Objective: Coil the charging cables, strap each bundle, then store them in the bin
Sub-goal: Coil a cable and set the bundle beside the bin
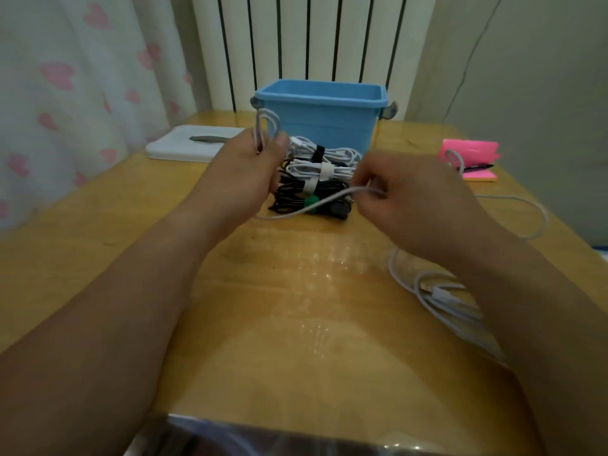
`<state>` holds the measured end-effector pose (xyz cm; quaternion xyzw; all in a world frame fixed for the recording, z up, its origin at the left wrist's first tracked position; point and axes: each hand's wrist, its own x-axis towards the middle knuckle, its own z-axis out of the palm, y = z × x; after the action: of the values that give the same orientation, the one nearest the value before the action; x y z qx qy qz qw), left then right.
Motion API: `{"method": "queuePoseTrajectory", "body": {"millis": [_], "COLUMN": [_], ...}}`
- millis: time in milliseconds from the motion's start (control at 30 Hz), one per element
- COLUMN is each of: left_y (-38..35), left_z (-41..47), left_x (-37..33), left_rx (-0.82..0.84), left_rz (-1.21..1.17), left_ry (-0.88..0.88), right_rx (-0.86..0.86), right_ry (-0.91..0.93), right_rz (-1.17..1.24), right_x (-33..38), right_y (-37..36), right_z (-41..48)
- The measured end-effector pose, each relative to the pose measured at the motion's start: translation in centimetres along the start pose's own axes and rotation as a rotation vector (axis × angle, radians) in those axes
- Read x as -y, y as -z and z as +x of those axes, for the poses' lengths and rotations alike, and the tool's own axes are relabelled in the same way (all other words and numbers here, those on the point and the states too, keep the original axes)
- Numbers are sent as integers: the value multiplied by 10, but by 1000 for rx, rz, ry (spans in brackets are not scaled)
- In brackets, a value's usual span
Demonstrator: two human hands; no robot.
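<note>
My left hand [245, 172] pinches a few loops of a white cable [266, 126] that stick up above the fingers. The same white cable runs in a strand [316, 205] across to my right hand [404, 199], which grips it between the fingertips. More loose white cable [441, 297] trails on the table by my right forearm. Between my hands lies a pile of strapped bundles [316, 179], white ones on top and black ones below, with black, white and green straps. Behind the pile stands the blue bin [320, 110], which looks empty from here.
A white tray [194, 144] with a dark strip on it lies at the back left. Pink sticky notes [470, 159] with a pen lie at the back right. The wooden table [296, 307] ends at a curtain on the left and a radiator behind.
</note>
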<state>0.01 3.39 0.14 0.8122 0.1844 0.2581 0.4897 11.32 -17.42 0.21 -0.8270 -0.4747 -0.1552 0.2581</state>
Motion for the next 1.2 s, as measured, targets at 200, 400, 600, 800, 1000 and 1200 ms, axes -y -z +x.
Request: {"method": "queuePoseTrajectory", "body": {"millis": [200, 400, 600, 800, 1000, 1200], "left_y": [-20, -30, -24, -22, -45, -43], "left_z": [-20, -27, -17, -8, -13, -14], "left_x": [-13, -14, -11, -6, -7, -8], "left_rx": [398, 517, 338, 160, 259, 244], "left_rz": [187, 231, -309, -690, -571, -692], "left_ry": [-63, -121, 2, 102, -3, 102], "right_rx": [-137, -151, -139, -77, -34, -54], "right_ry": [-92, -94, -104, -95, 2, 0], "right_rz": [198, 299, 283, 295, 330, 343], "right_x": [-10, -4, -6, -1, 22, 24], "right_y": [1, 0, 0, -6, -28, -34], "right_z": [6, 7, 6, 4, -4, -3]}}
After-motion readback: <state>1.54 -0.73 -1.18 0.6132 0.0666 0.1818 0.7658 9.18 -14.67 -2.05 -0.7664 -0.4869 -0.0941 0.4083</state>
